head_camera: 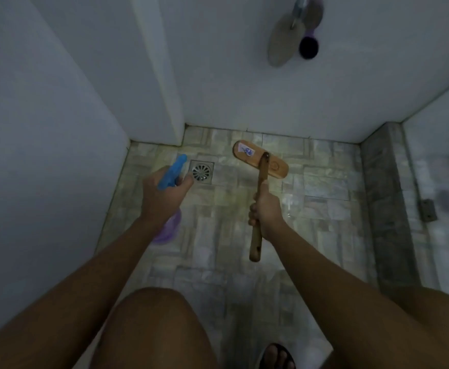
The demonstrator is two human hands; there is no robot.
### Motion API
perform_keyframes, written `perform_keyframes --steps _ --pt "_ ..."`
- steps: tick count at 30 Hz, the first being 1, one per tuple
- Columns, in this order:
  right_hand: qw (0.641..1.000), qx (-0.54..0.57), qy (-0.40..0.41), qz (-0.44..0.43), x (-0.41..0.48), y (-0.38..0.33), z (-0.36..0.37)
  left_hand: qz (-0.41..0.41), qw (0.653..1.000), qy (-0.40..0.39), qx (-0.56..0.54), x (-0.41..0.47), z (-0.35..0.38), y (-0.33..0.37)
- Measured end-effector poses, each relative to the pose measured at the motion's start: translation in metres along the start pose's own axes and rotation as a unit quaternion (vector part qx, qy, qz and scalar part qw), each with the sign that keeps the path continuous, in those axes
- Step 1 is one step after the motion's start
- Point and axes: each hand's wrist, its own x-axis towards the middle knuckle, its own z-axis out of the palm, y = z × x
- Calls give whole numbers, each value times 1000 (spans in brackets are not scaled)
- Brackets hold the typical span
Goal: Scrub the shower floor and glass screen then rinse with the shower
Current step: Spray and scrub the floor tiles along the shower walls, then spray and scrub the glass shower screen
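Looking down with the head camera, we have the mottled grey-green stone-tile shower floor (244, 235) spread out under us, wet-looking and shiny in patches. It's the big surface to be scrubbed. Off to the right, past a grey stone kerb (385, 195), a blurred pane with a metal hinge looks like the glass screen (441, 169), and nothing is touching it.

Now the tools. The long-handled wooden scrubbing brush with its flat oval head (261, 177) is in the right hand (267, 209). The fingers are wrapped fully round the mid-handle and the thumb lies up the shaft, a grip we'd say is meant for pushing down. The handle's end juts out behind the palm. The head sits face-down near the back wall, but we can't tell whether its bristles touch the tiles.

The left hand (164, 193) is curled round the neck of a spray bottle with a blue trigger top and translucent purple body (174, 170). The nozzle pokes forward past the knuckles and the body hangs below the wrist, so it's likely aimed at the tiles. Just beyond those fingertips sits the small square metal floor drain (201, 172).
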Motion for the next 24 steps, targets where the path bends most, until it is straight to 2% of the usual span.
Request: perform_keyframes --steps 6,11,12,13,18,24 --pt "995 44 38 -87 -154 -100 -24 6 1000 -3 -26 29 -82 158" --pt "976 31 61 -206 -278 -227 -52 73 996 -33 -47 48 -129 321" --pt "972 27 61 -224 -292 -236 -52 82 995 -32 -40 45 -129 334" --pt "967 31 73 -243 -326 -286 -67 95 993 -45 -51 56 -144 398" --pt "935 52 108 -333 -460 -450 -112 168 976 -95 -105 70 -192 610" --pt "883 56 172 -434 -617 -617 -199 310 946 -41 -85 80 -239 844"
